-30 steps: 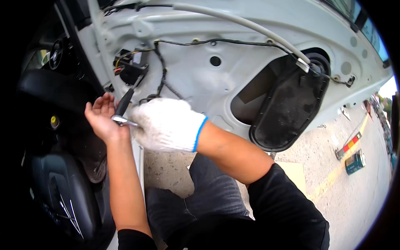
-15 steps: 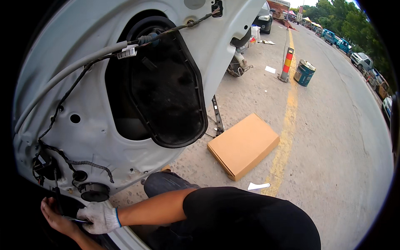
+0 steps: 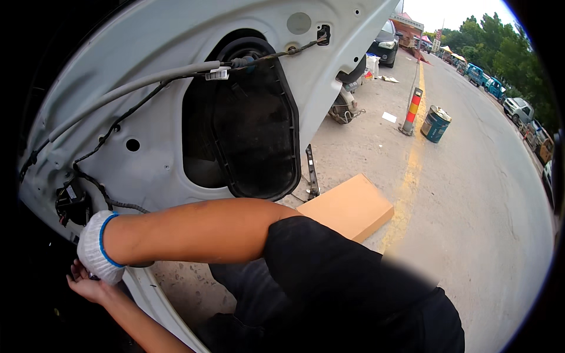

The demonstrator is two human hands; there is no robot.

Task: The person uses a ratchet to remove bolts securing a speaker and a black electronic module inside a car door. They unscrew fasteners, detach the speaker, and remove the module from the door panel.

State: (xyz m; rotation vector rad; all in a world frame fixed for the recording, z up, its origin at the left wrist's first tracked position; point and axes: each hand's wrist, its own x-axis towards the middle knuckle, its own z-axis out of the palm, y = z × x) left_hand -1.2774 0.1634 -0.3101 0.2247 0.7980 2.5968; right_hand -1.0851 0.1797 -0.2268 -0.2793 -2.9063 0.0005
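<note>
Beside the bare inner side of a pale grey car door (image 3: 150, 170), my two hands meet at the lower left. My right hand (image 3: 99, 250), in a white knit glove with a blue cuff, bends down from the wrist. Its fingers are mostly hidden, curled around something dark whose shiny end shows under the glove. My bare left hand (image 3: 88, 282) lies just below, fingers apart and slightly bent, close to that end. Just above the glove is a black box-shaped part (image 3: 73, 203) with wires. A black wiring harness (image 3: 97, 187) runs up the door from it.
A black oval panel (image 3: 256, 129) covers much of the door opening, under a grey conduit (image 3: 135, 91). On the pavement lie a cardboard box (image 3: 347, 206) and a black strip (image 3: 312, 170). Farther off stand a striped post (image 3: 411, 112), a metal drum (image 3: 435, 125) and parked cars.
My right forearm has risen, and the gloved hand has moved up and left, its wrist bending down. My left hand has shifted slightly up. The view has shifted, so the door appears farther right.
</note>
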